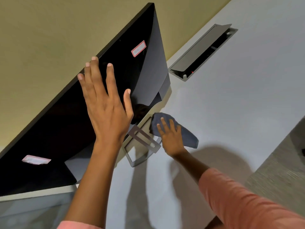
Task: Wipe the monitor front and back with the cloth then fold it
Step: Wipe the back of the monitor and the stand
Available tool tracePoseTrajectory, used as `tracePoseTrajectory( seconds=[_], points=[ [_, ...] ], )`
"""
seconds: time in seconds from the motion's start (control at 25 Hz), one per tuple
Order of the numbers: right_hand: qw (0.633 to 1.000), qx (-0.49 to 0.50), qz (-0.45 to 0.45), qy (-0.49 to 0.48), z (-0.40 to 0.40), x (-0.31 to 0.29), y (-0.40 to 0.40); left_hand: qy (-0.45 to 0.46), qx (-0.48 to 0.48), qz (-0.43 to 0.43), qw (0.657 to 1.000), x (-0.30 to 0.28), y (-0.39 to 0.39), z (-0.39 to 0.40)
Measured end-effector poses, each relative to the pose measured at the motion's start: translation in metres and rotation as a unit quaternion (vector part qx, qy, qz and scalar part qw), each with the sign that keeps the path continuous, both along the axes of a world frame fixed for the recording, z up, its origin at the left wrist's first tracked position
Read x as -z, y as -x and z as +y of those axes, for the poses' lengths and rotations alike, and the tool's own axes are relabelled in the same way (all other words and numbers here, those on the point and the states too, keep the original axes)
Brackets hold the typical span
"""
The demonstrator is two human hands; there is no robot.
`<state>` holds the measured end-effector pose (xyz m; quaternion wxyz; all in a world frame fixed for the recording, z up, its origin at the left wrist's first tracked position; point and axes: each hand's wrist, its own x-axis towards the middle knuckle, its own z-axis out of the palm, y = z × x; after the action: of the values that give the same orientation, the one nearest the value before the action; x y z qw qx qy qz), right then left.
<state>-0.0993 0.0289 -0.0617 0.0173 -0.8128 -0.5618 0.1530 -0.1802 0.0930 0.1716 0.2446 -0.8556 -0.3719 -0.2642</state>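
Two hands: monitor (66,126), cloth (186,134).

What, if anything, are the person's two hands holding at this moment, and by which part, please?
Right hand rests with fingers spread on the middle of the dark blue-grey cloth on the white desk. Left hand, open, holds nothing.

One monitor (69,123), one cloth (184,134), two hands, two stickers.

Black monitor (66,129) — grey-blue cloth (186,133)
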Motion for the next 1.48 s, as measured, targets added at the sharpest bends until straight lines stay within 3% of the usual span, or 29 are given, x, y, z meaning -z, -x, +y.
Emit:
tracePoseTrajectory(
  seconds=[0.12, 0.24, 0.32, 0.4, 0.48, 0.56, 0.68, 0.84, 0.92, 1.0, 1.08, 1.16, 1.24, 1.32, 1.48],
  points=[
    [0.999, 0.003, 0.033, 0.038, -0.016, 0.001, 0.027, 0.016, 0.002, 0.000, 1.000, -0.001, 0.002, 0.000],
    [0.998, -0.008, 0.040, -0.050, -0.025, 0.016, 0.035, 0.017, 0.001, -0.008, 1.000, -0.001, 0.001, 0.000],
    [0.995, -0.054, -0.008, -0.088, -0.027, 0.020, 0.014, 0.021, 0.003, -0.012, 1.000, -0.002, 0.000, -0.001],
    [0.998, -0.054, -0.026, -0.037, -0.020, 0.018, -0.018, 0.024, 0.004, -0.011, 1.000, -0.003, 0.001, -0.002],
    [0.997, 0.006, -0.054, -0.062, 0.001, 0.009, -0.044, 0.026, 0.004, -0.003, 1.000, -0.004, 0.003, -0.002],
    [0.999, -0.003, -0.047, -0.004, 0.017, 0.005, -0.056, 0.028, 0.004, 0.003, 1.000, -0.006, 0.003, -0.003],
    [0.997, -0.023, -0.064, 0.036, 0.011, -0.001, -0.048, 0.031, 0.002, 0.009, 0.999, -0.008, 0.004, -0.004],
    [0.998, -0.040, -0.055, -0.016, -0.034, 0.015, 0.002, 0.028, 0.024, 0.053, 0.998, -0.010, 0.016, -0.003],
    [0.994, -0.043, 0.038, -0.091, -0.050, 0.027, 0.017, 0.021, 0.024, 0.068, 0.997, -0.011, 0.032, -0.003],
    [0.953, 0.036, 0.241, -0.178, -0.054, 0.018, 0.019, 0.016, -0.004, 0.045, 0.999, -0.011, 0.051, -0.008],
    [0.904, 0.113, 0.383, -0.155, -0.050, -0.004, 0.027, 0.017, -0.035, 0.021, 0.999, -0.009, 0.069, -0.014],
    [0.878, 0.122, 0.430, -0.168, -0.037, -0.028, 0.049, 0.015, -0.068, 0.002, 0.998, -0.009, 0.086, -0.017],
    [0.871, 0.076, 0.413, -0.257, -0.026, -0.058, 0.068, 0.013, -0.102, -0.023, 0.994, -0.012, 0.102, -0.018],
    [0.891, 0.019, 0.327, -0.314, -0.017, -0.067, 0.073, 0.010, -0.115, -0.036, 0.993, -0.013, 0.112, -0.018],
    [0.975, -0.042, 0.174, -0.131, -0.054, -0.031, 0.066, 0.015, -0.109, -0.043, 0.993, -0.011, 0.120, -0.020]
  ],
)
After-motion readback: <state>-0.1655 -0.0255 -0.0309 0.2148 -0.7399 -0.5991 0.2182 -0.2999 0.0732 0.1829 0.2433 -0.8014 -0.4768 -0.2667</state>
